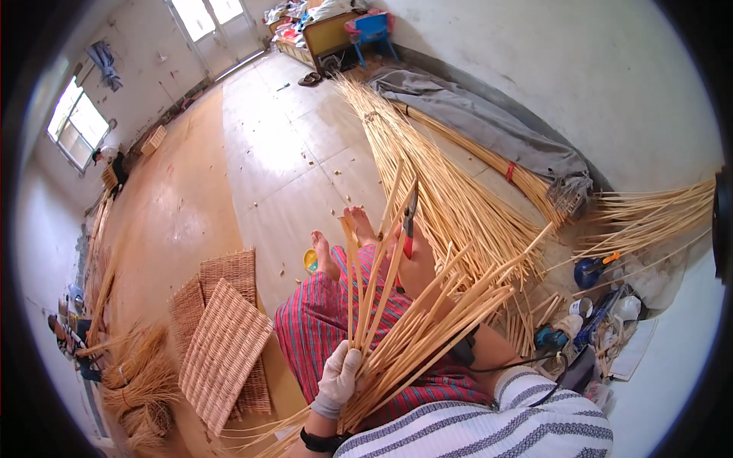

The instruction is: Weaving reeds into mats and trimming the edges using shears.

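Observation:
My left hand, in a white glove, is closed round the lower part of a bundle of peeled canes. The canes lie across my lap and fan out toward the upper right, a few standing apart from the others. Beyond them my right hand grips a pair of pliers with red handles and dark jaws pointing away from me. Some canes pass in front of that hand and partly hide its fingers. Striped red cloth covers my lap.
Woven wicker panels lie at my left, beside bundled thin strands. A long heap of canes stretches ahead on the right, next to a grey cloth. Tools and a blue bottle crowd the right wall. Bare feet rest ahead.

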Tool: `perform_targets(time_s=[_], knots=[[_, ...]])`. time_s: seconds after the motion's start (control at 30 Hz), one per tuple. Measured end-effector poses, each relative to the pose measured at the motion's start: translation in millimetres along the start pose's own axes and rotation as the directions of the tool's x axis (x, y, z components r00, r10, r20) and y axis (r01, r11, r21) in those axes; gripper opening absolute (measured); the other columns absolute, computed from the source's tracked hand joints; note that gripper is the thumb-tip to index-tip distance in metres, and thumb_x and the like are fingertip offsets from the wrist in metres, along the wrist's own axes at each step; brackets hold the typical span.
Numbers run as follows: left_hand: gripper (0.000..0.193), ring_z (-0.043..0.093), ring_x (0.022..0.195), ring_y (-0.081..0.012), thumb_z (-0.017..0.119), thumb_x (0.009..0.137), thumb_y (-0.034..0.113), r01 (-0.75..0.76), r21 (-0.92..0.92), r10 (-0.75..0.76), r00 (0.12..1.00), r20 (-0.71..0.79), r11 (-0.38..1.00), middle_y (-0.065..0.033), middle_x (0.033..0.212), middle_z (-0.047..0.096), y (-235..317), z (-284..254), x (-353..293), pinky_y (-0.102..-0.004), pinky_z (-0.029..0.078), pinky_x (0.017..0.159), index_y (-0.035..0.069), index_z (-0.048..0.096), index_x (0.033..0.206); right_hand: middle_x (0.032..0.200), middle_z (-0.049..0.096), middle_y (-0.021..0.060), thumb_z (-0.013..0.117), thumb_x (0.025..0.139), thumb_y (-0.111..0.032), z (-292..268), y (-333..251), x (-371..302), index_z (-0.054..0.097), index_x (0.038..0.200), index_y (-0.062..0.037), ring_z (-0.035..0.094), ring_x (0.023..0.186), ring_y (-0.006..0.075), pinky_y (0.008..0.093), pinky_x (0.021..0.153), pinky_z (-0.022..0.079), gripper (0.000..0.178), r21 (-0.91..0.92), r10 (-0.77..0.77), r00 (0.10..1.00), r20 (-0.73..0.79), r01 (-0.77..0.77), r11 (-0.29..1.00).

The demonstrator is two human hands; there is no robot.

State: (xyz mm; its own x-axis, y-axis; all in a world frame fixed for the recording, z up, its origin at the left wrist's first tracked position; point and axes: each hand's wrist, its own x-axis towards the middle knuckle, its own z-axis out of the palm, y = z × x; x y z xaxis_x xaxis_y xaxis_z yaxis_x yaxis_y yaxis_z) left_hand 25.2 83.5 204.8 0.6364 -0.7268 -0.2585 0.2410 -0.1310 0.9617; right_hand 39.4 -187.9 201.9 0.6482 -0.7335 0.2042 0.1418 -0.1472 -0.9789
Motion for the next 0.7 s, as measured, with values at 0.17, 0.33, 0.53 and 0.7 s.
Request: perform_targets(time_s=[0.17, 0.33, 0.53, 0.7], knots=[[0.029, 0.047, 0.053, -0.005, 0.047, 0.109, 0.029, -0.02, -0.037, 0.018, 0.999, -0.048, 0.999, 0.0021, 0.073, 0.059, -1.0, -2.1, -4.2, -0.021, 0.035, 0.047, 0.006, 0.062, 0.118, 0.076, 0.053, -0.0032, 0.063, 0.098, -0.01, 0.5, 1.3, -24.4, 0.055, 0.104, -0.0053, 0.05, 0.067, 0.0063, 0.0266, 0.057, 0.042, 0.011, -0.218, 0.125, 0.973, 0.193, -0.082, 0.973], [0.028, 0.046, 0.052, -0.0059, 0.048, 0.109, 0.029, -0.017, -0.049, 0.017, 1.0, -0.003, 0.999, 0.0013, 0.072, 0.058, -0.2, -5.2, -5.1, -0.0217, 0.035, 0.047, 0.006, 0.06, 0.118, 0.086, 0.055, 0.0045, 0.065, 0.096, -0.013, 13.9, -6.5, -52.3, 0.053, 0.113, -0.0024, 0.055, 0.075, 0.0139, 0.0312, 0.064, 0.046, 0.023, -0.006, 0.003, 0.97, 0.245, -0.002, 1.0], [0.023, 0.045, 0.048, -0.0082, 0.048, 0.108, 0.03, 0.01, -0.134, 0.0, 0.997, 0.078, 0.991, -0.0022, 0.072, 0.058, 5.6, -9.2, -3.3, -0.0228, 0.036, 0.045, 0.008, 0.053, 0.11, 0.097, 0.058, 0.0137, 0.067, 0.094, -0.016, 21.1, -10.3, -56.2, 0.051, 0.124, 0.0012, 0.061, 0.083, 0.0229, 0.0368, 0.072, 0.049, 0.038, 0.096, -0.006, 0.965, 0.263, -0.02, 0.995], [0.019, 0.049, 0.048, -0.0088, 0.047, 0.108, 0.028, -0.027, -0.156, 0.027, 1.0, -0.003, 0.987, -0.0051, 0.078, 0.061, 7.8, -4.0, -4.6, -0.022, 0.04, 0.046, 0.009, 0.048, 0.112, 0.096, 0.06, 0.0166, 0.068, 0.092, -0.019, 22.0, -8.2, -58.4, 0.049, 0.127, 0.001, 0.064, 0.085, 0.0292, 0.0401, 0.073, 0.05, 0.044, -0.07, -0.02, 0.947, 0.321, 0.044, 0.997]])
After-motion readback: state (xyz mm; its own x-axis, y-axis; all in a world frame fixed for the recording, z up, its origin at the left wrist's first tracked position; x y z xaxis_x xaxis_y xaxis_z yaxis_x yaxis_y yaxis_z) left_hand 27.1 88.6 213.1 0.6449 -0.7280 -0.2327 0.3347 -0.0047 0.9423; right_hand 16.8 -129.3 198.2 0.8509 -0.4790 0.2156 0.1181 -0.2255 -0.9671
